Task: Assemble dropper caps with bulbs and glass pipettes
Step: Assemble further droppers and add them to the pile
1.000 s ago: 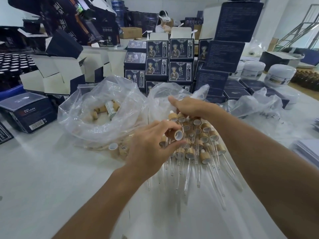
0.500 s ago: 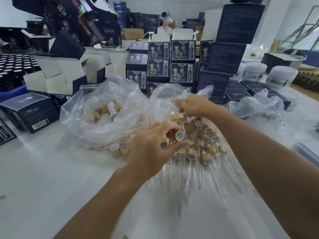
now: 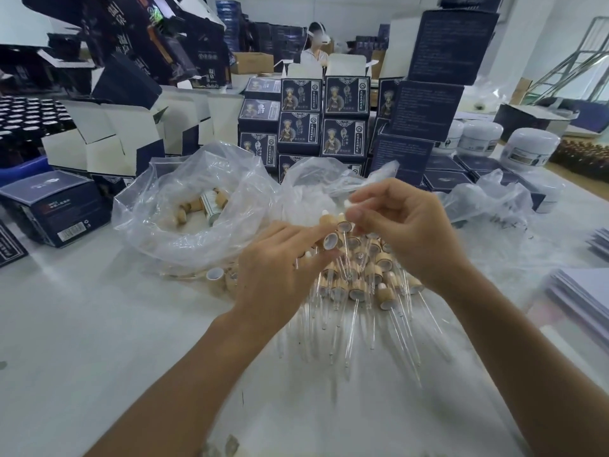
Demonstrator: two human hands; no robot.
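The left hand [image 3: 280, 268] pinches a cap [image 3: 330, 240]. At its 1 o'clock, the right hand [image 3: 405, 232] pinches a small white bulb [image 3: 347, 203]. Done droppers [image 3: 362, 285] lie in a pile under both hands.

Dark blue printed boxes [image 3: 344, 117] stacked at the table's far side; open white-lined cartons [image 3: 108, 140] left; white jars [image 3: 529, 150] right; paper stack [image 3: 586, 291] at right edge.

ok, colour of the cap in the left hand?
Light bamboo-tan outside with a white inner lining, seen in the head view: cap, pinched by the left hand.
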